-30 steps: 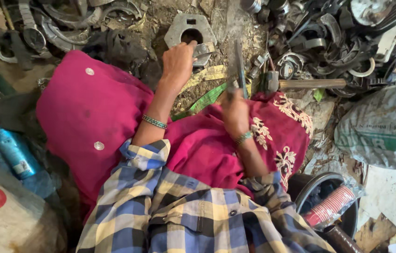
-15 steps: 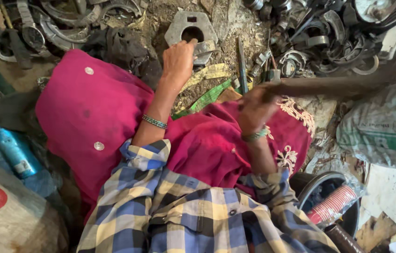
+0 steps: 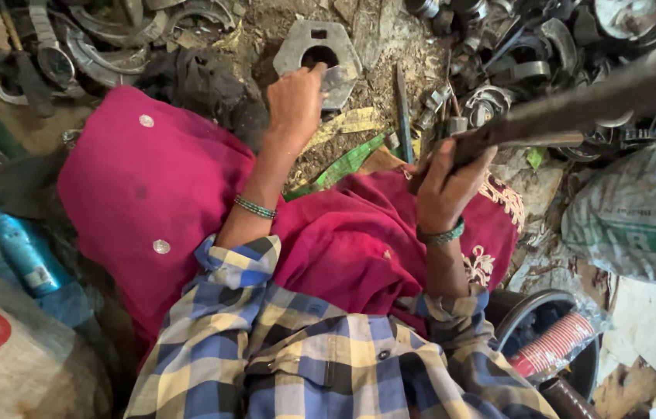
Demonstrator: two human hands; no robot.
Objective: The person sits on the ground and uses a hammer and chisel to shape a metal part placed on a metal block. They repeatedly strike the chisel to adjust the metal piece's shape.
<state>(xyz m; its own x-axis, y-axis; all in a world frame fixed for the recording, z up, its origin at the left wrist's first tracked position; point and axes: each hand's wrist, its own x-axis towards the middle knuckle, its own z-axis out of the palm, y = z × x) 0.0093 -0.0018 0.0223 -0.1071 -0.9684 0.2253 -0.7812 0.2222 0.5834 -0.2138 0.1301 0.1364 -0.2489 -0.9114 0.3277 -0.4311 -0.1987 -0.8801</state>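
Dirt ground littered with scrap metal rings and brackets is filling the upper part of the view, and a crimson cloth (image 3: pixel 150 194) is being spread over the person's lap below it.

At 9 o'clock a blue cylindrical container (image 3: pixel 22 248) is lying beside a whitish sack with large red letters (image 3: pixel 2 349), seen at 8 o'clock.

At 12 o'clock a grey metal plate with a round hole (image 3: pixel 314 45) is being pressed to the ground by the left hand (image 3: pixel 295 101); its fingers are curled over the lower edge of the plate, at the same place as half a second ago, so the piece is being kept steady.

Just right of it a thin dark rod (image 3: pixel 402 109) is lying on the soil.

The right hand (image 3: pixel 444 182) is being closed around a long dark handle (image 3: pixel 576 105), which is now being raised towards 2 o'clock and is blurred by motion; one second ago this hand was lower, near the rod. A swing is judged to be in preparation.

At 3 o'clock a grey-green woven sack (image 3: pixel 638 217) is resting, and at 5 o'clock a red ribbed sleeve in clear plastic (image 3: pixel 553 345) is lying across a dark round rim (image 3: pixel 514 322).
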